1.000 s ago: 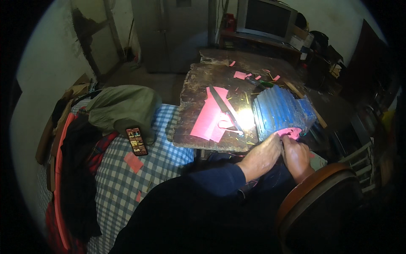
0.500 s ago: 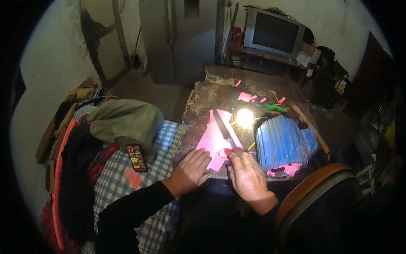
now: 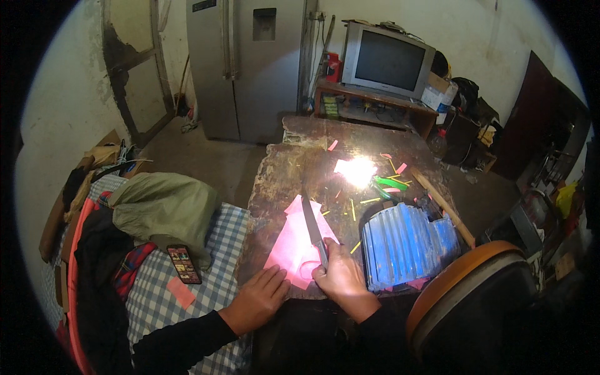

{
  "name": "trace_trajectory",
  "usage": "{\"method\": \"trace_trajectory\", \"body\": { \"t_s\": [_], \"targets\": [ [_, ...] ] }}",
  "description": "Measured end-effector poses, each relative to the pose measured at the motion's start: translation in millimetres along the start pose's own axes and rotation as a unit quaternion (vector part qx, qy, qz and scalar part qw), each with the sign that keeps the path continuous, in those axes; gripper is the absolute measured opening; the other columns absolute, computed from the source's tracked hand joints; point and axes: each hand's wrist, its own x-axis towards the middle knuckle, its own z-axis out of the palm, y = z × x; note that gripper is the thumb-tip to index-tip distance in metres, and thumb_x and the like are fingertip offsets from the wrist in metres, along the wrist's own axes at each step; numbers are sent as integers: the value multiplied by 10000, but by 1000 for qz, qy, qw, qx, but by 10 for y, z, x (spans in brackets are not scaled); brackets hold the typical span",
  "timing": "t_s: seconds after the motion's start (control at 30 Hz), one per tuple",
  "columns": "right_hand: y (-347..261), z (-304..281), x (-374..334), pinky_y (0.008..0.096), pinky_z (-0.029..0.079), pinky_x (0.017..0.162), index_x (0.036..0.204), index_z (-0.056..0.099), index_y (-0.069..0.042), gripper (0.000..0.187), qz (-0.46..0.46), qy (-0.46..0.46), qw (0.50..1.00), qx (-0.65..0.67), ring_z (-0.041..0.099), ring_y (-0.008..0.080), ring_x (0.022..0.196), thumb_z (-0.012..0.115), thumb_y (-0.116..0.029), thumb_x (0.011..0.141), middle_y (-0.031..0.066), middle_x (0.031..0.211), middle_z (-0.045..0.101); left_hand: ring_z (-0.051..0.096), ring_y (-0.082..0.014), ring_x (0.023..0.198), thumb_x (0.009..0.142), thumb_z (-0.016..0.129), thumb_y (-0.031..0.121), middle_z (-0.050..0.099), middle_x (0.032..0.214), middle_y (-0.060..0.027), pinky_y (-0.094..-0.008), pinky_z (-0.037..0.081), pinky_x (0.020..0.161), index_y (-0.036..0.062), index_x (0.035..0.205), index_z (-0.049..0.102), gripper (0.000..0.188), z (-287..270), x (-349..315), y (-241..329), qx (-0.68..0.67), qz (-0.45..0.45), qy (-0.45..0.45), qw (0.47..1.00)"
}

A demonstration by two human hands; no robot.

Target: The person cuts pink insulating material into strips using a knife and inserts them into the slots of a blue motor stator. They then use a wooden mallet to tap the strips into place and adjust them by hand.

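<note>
On the worn bench (image 3: 281, 181), the left hand (image 3: 257, 303) lies flat beside pink paper (image 3: 294, 247); the right hand (image 3: 340, 278) grips a knife (image 3: 312, 228) lying across it.

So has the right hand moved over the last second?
Yes. The right hand has gone from the front of the blue ribbed motor leftward onto the pink sheet, where it grips the knife.

A sheet of paper (image 3: 294, 247) lies at the near edge of the table (image 3: 281, 175), with a knife (image 3: 312, 228) on it. Right of the paper stands a ribbed block (image 3: 403, 247). Left of the table, a phone (image 3: 184, 264) lies on a cloth (image 3: 219, 275). A television (image 3: 386, 59) stands far behind.
</note>
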Motion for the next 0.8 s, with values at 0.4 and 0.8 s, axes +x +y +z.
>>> {"method": "trace_trajectory", "body": {
  "t_s": [0.4, 0.8],
  "targets": [
    [-20, 37, -459, 244, 446, 545, 1569, 436, -15, 464, 65, 45, 861, 502, 538, 76, 639, 578, -12, 1127, 65, 1030, 656, 696, -380, 1411, 1069, 659, 86, 762, 1411, -224, -466, 566, 1206, -37, 1294, 755, 274, 57, 139, -526, -17, 17, -66, 998],
    [218, -141, -1250, 342, 585, 750, 1532, 428, 32, 468, 89, -9, 825, 559, 653, 175, 783, 556, -51, 1089, 126, 1009, 662, 803, -396, 1142, 1037, 747, 38, 810, 1254, -239, -453, 659, 1003, -51, 1231, 790, 218, -4, 239, -608, -158, -134, 76, 975]
  ]
}}
